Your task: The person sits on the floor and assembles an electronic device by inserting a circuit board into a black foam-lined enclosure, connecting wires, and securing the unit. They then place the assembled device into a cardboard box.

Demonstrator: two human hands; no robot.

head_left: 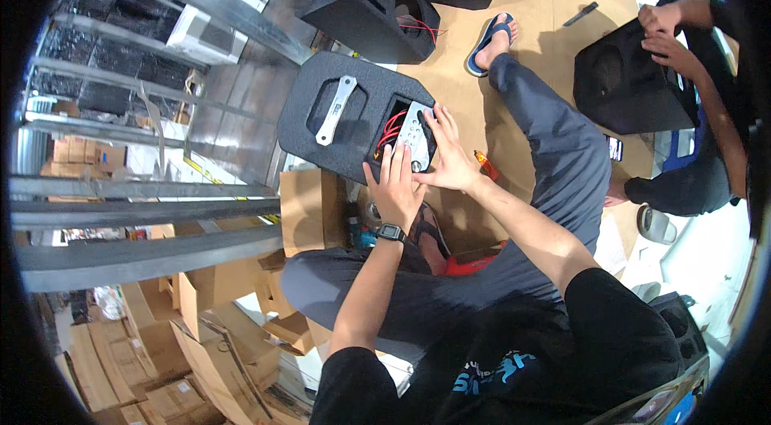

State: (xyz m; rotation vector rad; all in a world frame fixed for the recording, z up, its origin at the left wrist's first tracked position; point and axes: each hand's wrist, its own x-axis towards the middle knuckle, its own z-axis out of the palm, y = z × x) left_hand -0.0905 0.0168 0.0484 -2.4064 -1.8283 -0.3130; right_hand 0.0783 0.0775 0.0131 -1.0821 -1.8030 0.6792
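Two hands pressed onto one silver control panel (pixel 416 136), seated part-way into a rectangular cut-out in the black speaker cabinet (pixel 353 116). Left hand (pixel 395 184) laid flat just below the panel, fingers extended and touching its lower edge, nothing gripped. Right hand (pixel 450 156) at the panel's right side, fingers spread and tips resting on the plate, likewise open and pressing rather than clasping. Red wires (pixel 389 134) bunched in the gap left of the panel, inside the same opening.

Likely trouble, as a judgement: wires pinched between plate and cabinet edge if pushed home while bunched there; panel seated crooked if the two hands press unevenly; cabinet tipping off the lap (propped on the legs, not on a counter).

Further along the same cabinet face, left of the panel, a metal handle (pixel 336 109) lying diagonally across a recessed grip pocket. Beyond the cabinet's far end, a second black speaker box (pixel 373 4) with round holes and red wires showing. Right of the cabinet, past the outstretched leg, a blue sandal (pixel 486 41) on the brown floor, and another person's hands (pixel 666 32) on a third black box (pixel 630 84). Below the cabinet, cardboard boxes (pixel 209 329); to its left, metal shelving rails (pixel 144 208).
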